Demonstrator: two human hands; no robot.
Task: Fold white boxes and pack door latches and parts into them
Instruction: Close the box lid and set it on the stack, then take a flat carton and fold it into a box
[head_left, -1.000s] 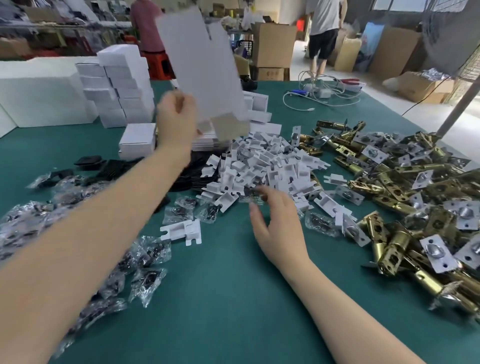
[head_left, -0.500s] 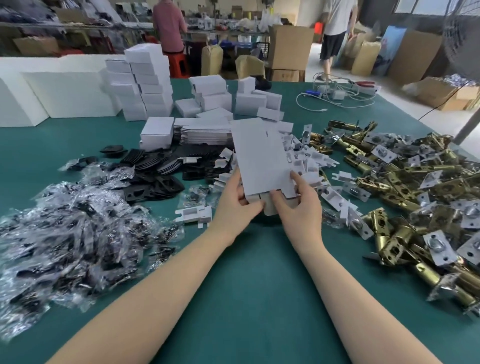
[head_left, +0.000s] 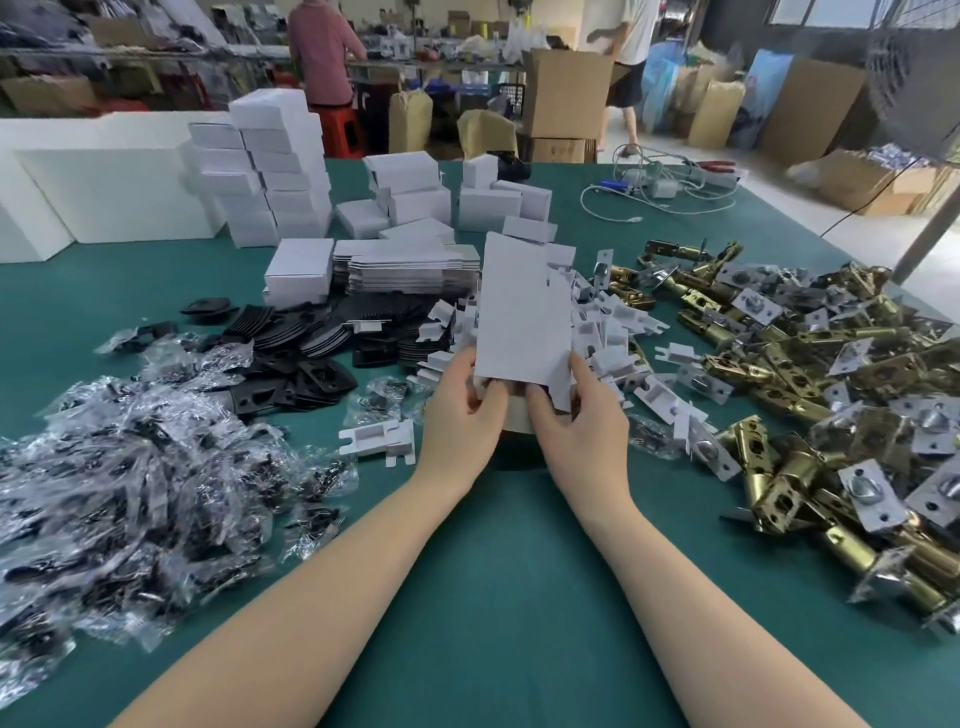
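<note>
Holding a flat white box blank upright at table centre, both hands pinch its bottom flaps — left hand at seven o'clock of the card, right hand at five. Thin card like this is probably light, springy and easily creased, so gripping near the fold lines suits it. Forearms converge, thumbs facing inward; brass latches lie at three o'clock.

A tangle of white cables and small adapters lies at the far right edge of the green-covered worktop. Beyond that edge stand brown cardboard cartons, a red plastic stool and two people.
</note>
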